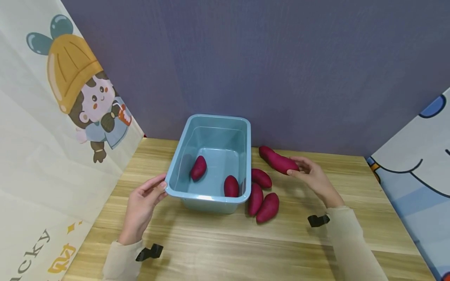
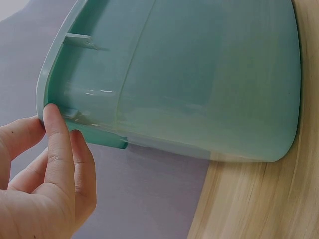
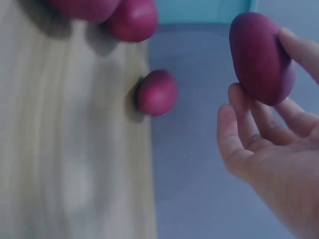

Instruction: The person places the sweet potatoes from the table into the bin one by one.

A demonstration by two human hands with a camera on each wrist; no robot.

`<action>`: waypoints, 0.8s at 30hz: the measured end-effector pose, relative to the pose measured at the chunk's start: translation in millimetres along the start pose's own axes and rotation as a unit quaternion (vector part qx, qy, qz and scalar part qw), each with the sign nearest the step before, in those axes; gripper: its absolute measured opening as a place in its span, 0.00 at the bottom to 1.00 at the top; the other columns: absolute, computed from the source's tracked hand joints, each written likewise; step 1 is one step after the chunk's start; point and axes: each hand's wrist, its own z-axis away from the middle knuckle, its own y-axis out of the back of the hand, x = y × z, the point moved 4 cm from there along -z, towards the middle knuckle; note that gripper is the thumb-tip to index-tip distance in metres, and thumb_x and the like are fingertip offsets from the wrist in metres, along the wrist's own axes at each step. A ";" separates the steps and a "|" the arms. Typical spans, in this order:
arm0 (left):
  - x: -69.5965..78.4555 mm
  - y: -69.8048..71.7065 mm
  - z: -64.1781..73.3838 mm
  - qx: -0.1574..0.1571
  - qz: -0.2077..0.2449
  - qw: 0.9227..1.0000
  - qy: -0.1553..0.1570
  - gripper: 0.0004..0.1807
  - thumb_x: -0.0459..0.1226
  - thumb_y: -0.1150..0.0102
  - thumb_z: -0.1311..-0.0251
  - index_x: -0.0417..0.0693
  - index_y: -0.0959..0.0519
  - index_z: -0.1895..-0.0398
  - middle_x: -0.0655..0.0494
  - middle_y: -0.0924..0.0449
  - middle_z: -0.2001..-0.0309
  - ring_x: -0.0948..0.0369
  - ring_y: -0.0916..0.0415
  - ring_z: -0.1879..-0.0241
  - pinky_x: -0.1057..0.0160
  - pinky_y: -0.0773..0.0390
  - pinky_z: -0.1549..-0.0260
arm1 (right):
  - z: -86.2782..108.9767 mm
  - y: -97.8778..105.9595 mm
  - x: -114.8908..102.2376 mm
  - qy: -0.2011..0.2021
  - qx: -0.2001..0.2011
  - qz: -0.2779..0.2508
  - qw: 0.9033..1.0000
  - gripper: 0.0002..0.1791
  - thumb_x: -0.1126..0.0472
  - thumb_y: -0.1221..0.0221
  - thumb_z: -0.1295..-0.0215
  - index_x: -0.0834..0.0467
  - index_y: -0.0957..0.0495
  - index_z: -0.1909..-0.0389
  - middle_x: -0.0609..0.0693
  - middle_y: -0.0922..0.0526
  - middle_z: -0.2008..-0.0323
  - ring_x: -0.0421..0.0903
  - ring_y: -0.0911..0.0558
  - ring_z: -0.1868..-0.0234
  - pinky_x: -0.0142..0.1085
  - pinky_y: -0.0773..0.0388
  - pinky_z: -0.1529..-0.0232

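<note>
My left hand (image 1: 142,205) pinches the rim of a light blue plastic bin (image 1: 211,198) at its near left corner; in the left wrist view fingertips and thumb meet the rim (image 2: 42,94). Inside the bin lie two purple-red sweet potatoes, one at the left (image 1: 199,168) and one at the near right (image 1: 231,186). To the right of the bin, my right hand (image 1: 314,179) holds a sweet potato (image 3: 261,59) between thumb and fingers, raised off the table. In the head view it overlaps another sweet potato (image 1: 266,153) lying behind it.
Three more sweet potatoes, among them one near the front (image 1: 268,208), lie on the wooden table (image 1: 218,249) close against the bin's right side. A purple-grey wall (image 1: 281,70) stands behind. Printed cartoon sheets (image 1: 38,128) flank the table.
</note>
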 end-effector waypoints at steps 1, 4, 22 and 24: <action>0.1 -0.1 0.0 0.000 0.001 1.000 -0.001 0.26 0.35 0.33 0.36 0.28 0.25 0.39 0.53 0.17 0.51 0.61 0.17 0.57 0.64 0.16 0.55 | -0.6 0.0 -4.0 0.003 0.004 0.001 1.000 0.33 0.53 0.34 0.32 0.58 0.32 0.30 0.59 0.23 0.43 0.45 0.22 0.50 0.35 0.18 0.54; 0.7 -0.5 0.2 -0.003 0.004 1.000 -0.006 0.26 0.34 0.34 0.35 0.27 0.26 0.39 0.53 0.16 0.51 0.62 0.17 0.57 0.65 0.16 0.56 | -2.4 -0.6 -17.7 0.012 0.016 0.000 1.000 0.32 0.53 0.33 0.33 0.58 0.30 0.31 0.57 0.22 0.45 0.45 0.22 0.51 0.32 0.19 0.56; 0.9 -0.6 1.9 -0.005 0.007 1.000 -0.001 0.26 0.34 0.34 0.35 0.27 0.26 0.39 0.54 0.16 0.50 0.61 0.17 0.56 0.65 0.16 0.54 | -23.4 -19.2 -116.6 0.060 0.035 -0.002 0.998 0.31 0.46 0.29 0.39 0.49 0.25 0.36 0.50 0.19 0.46 0.48 0.22 0.48 0.34 0.22 0.51; 1.0 -0.7 1.8 -0.006 0.007 1.000 -0.003 0.26 0.34 0.34 0.35 0.27 0.26 0.39 0.54 0.17 0.50 0.61 0.17 0.56 0.64 0.16 0.54 | -27.6 -23.5 -125.7 0.065 0.033 -0.005 0.997 0.32 0.47 0.29 0.40 0.50 0.25 0.36 0.50 0.19 0.46 0.48 0.22 0.48 0.34 0.22 0.51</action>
